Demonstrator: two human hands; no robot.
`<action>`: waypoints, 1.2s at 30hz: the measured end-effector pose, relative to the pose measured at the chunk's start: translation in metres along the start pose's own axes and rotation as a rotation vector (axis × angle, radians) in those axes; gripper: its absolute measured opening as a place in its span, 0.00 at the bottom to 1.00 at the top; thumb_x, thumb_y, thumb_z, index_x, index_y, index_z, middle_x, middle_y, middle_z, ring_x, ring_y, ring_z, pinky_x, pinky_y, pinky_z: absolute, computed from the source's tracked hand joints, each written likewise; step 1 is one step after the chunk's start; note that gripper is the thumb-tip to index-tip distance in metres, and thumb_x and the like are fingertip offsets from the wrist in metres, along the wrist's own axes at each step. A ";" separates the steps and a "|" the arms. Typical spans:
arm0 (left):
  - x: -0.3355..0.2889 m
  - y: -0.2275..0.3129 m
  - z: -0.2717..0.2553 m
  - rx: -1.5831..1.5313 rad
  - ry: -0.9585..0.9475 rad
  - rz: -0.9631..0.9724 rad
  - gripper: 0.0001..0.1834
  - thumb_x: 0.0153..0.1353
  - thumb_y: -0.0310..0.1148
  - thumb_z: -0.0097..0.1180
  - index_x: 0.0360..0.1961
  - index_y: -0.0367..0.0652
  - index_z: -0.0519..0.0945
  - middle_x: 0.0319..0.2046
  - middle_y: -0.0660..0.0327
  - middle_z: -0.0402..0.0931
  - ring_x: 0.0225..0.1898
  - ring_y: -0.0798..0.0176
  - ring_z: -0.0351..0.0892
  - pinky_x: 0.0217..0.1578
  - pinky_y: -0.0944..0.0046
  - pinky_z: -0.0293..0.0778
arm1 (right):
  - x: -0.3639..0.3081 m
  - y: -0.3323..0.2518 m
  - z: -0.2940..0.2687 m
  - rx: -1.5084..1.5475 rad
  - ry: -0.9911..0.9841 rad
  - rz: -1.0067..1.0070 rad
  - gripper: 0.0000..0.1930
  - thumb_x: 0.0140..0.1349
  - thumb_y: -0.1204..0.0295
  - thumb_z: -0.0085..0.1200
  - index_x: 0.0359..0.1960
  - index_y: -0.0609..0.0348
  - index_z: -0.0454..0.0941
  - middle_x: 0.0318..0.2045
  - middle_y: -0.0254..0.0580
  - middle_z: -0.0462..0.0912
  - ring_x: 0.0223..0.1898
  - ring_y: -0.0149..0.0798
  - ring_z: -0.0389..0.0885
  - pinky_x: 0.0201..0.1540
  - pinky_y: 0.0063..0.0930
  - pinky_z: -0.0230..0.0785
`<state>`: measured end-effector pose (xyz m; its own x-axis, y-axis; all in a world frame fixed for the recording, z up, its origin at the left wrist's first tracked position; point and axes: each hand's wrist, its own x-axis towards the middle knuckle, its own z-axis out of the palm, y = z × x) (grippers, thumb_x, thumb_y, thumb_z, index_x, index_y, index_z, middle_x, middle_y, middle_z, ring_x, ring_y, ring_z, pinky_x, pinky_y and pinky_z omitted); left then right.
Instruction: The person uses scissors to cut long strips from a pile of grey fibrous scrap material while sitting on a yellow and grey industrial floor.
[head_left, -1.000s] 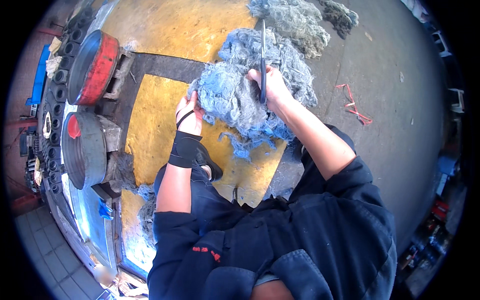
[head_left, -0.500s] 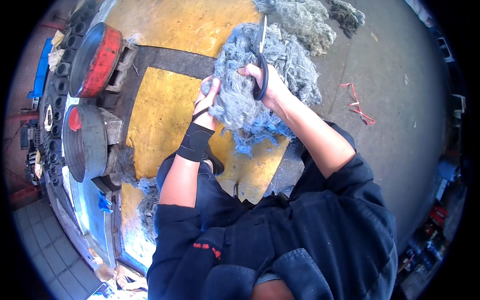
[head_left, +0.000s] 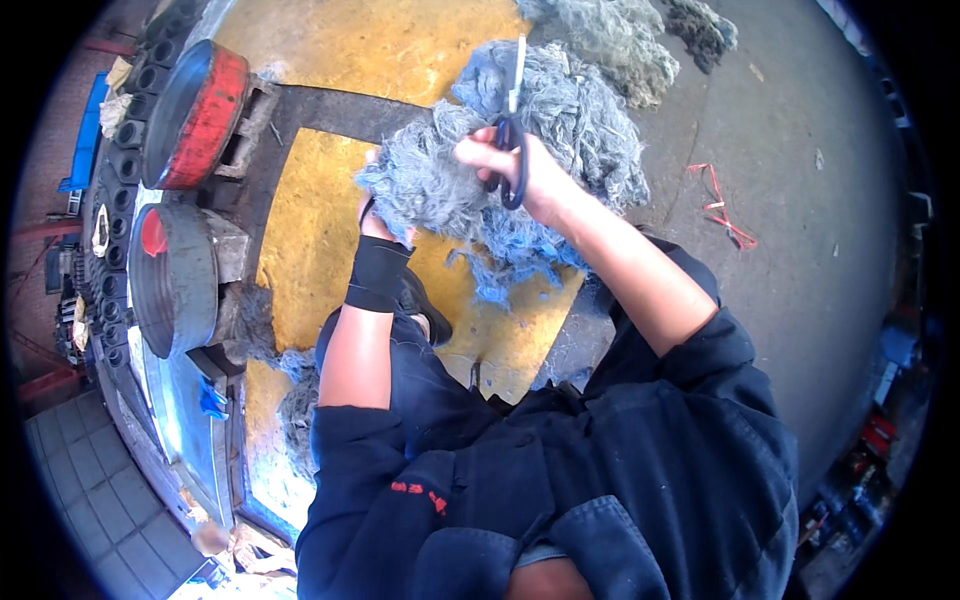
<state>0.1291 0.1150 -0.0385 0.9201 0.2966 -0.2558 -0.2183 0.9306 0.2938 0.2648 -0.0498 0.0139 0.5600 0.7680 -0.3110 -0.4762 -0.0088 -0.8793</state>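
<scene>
A tangled tuft of grey-blue yarn waste point(head_left: 425, 185) hangs over my left hand point(head_left: 368, 205), which grips it from the left; most of the fingers are hidden under the fibres. A black brace wraps that wrist. My right hand point(head_left: 525, 172) holds scissors point(head_left: 514, 130) by their dark handles, silver blades pointing away from me. Its thumb and fingers are bent beside the tuft; whether they also pinch fibres I cannot tell. Behind and below the right hand lies a large heap of the same yarn waste point(head_left: 590, 130), with bluer strands at its near edge.
Yellow sheets point(head_left: 310, 210) cover part of the grey floor point(head_left: 780, 300). On the left, a red round metal tub point(head_left: 205, 120) and a grey one point(head_left: 190, 280) rest on blocks. More pale fibre point(head_left: 625, 50) and a red strap point(head_left: 715, 208) lie on the floor.
My left hand has moved left and slightly away from me, drawing the tuft out from the heap. My right hand has shifted a little left, still with the scissors.
</scene>
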 end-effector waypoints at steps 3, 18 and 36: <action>0.000 -0.014 0.007 0.068 0.085 0.011 0.29 0.65 0.53 0.38 0.57 0.39 0.65 0.55 0.53 0.67 0.56 0.52 0.66 0.56 0.50 0.64 | 0.003 0.010 0.005 -0.485 0.013 -0.246 0.40 0.34 0.56 0.74 0.45 0.67 0.66 0.40 0.46 0.74 0.43 0.37 0.72 0.48 0.30 0.65; -0.019 -0.018 0.029 0.650 0.021 -0.043 0.35 0.62 0.56 0.41 0.61 0.40 0.61 0.58 0.55 0.65 0.59 0.56 0.64 0.59 0.55 0.60 | 0.024 0.022 -0.026 -0.016 0.205 0.139 0.22 0.39 0.62 0.63 0.29 0.71 0.76 0.23 0.44 0.77 0.22 0.33 0.75 0.26 0.28 0.66; 0.003 -0.011 0.006 0.807 0.310 0.351 0.19 0.62 0.30 0.48 0.54 0.37 0.68 0.47 0.54 0.74 0.47 0.58 0.76 0.45 0.58 0.74 | 0.011 -0.001 -0.030 0.165 0.149 0.194 0.13 0.45 0.68 0.62 0.24 0.68 0.78 0.18 0.37 0.74 0.18 0.32 0.71 0.22 0.27 0.68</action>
<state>0.1362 0.1045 -0.0372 0.6908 0.6851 -0.2310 -0.0688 0.3804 0.9223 0.2923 -0.0606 0.0004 0.5352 0.6591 -0.5284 -0.6815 -0.0327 -0.7311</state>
